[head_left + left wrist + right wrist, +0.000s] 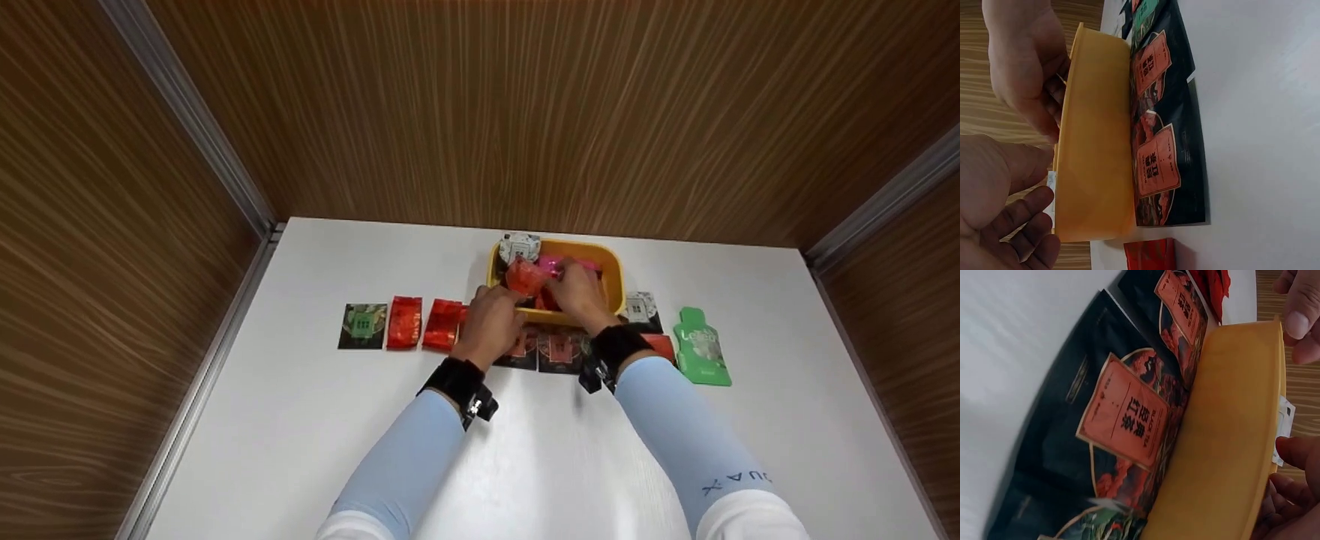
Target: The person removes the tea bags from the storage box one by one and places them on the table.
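Observation:
A yellow plastic basket (613, 274) at the back of the table holds red, pink and white-and-black packets. My left hand (491, 322) is at its front left rim, fingers loosely bent, with no held thing visible. My right hand (577, 291) reaches inside, beside a shiny red packet (525, 276) and a pink packet (550, 264). Its fingertips are partly hidden by the basket wall, so a grip cannot be made out. Dark tea packets with salmon labels, such as this black tea packet (1123, 416), lie against the basket's front.
The packet row includes a green-labelled dark packet (363, 326), red packets (405, 322) and a white-and-black packet (642, 310). A green pouch (703, 349) lies at the right end. Wood-grain panels (480, 112) enclose the white table (300, 450).

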The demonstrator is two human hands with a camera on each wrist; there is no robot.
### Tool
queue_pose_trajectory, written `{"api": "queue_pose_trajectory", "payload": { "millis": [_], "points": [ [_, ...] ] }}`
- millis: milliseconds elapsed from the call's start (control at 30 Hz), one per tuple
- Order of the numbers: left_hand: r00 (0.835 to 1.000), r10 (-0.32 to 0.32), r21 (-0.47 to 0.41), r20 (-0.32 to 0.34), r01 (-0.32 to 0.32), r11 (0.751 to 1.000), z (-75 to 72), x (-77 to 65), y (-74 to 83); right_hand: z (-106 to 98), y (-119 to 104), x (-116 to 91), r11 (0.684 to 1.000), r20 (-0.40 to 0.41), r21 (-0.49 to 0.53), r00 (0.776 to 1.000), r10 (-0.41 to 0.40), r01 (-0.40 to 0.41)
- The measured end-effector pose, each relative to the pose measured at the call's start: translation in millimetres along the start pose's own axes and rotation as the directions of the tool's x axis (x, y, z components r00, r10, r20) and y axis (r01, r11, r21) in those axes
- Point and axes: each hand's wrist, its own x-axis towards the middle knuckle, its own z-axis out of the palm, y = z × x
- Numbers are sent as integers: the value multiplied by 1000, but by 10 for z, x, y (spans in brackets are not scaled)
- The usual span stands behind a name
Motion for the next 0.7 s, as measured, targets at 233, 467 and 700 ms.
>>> {"api": "queue_pose_trajectory", "payload": {
  "millis": [233, 467, 700],
  "points": [
    [998, 53, 31, -19, -52, 998, 45, 6, 32, 140, -19, 17, 998, -62, -66, 998, -11, 7],
    [998, 15, -32, -65, -17, 999, -51, 55, 7, 26, -53, -75, 969, -97, 232, 993, -60, 81],
    [985, -103, -253, -135, 66, 965, -245, 58, -12, -122, -143, -342, 867, -195, 468, 977, -89, 173]
  ]
}}
